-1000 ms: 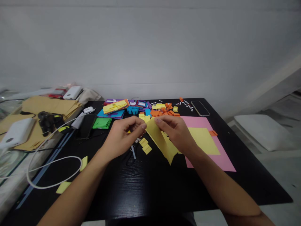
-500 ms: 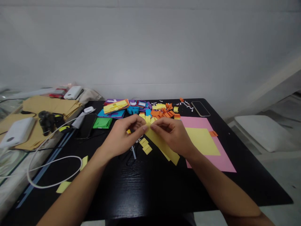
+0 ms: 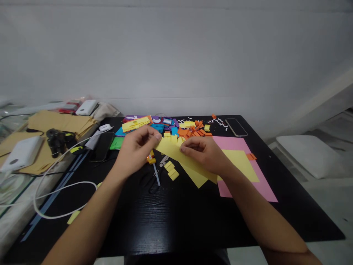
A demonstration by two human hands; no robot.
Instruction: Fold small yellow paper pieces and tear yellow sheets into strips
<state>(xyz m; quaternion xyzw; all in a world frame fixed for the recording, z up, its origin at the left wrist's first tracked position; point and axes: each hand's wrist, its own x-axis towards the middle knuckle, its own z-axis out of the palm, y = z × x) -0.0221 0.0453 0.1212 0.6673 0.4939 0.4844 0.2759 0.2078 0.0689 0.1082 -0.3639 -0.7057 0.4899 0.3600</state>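
Observation:
A yellow paper strip (image 3: 171, 148) stretches slantwise between my two hands above the black table. My left hand (image 3: 138, 149) pinches its far left end between thumb and forefinger. My right hand (image 3: 205, 154) is closed on the strip's upper edge, its fingers curled; part of the paper is hidden behind it. Another yellow paper piece (image 3: 198, 179) shows beneath the strip. Small folded yellow paper pieces (image 3: 171, 170) lie below the hands, beside black-handled scissors (image 3: 150, 182) and a yellow-orange glue gun or cutter-like tool (image 3: 151, 157) partly covered by my left hand.
Orange folded papers (image 3: 194, 129), white scraps and stacked coloured papers (image 3: 136, 124) lie at the back. On the right are a pink sheet (image 3: 264, 189) with a yellow sheet (image 3: 238, 165), and a phone (image 3: 236, 127). A white cable (image 3: 37, 206) loops at left near a dark phone (image 3: 102, 147).
My left hand has moved left, away from my right hand, with the strip's end. The strip now spans the gap between them, and the tool and scissors show more.

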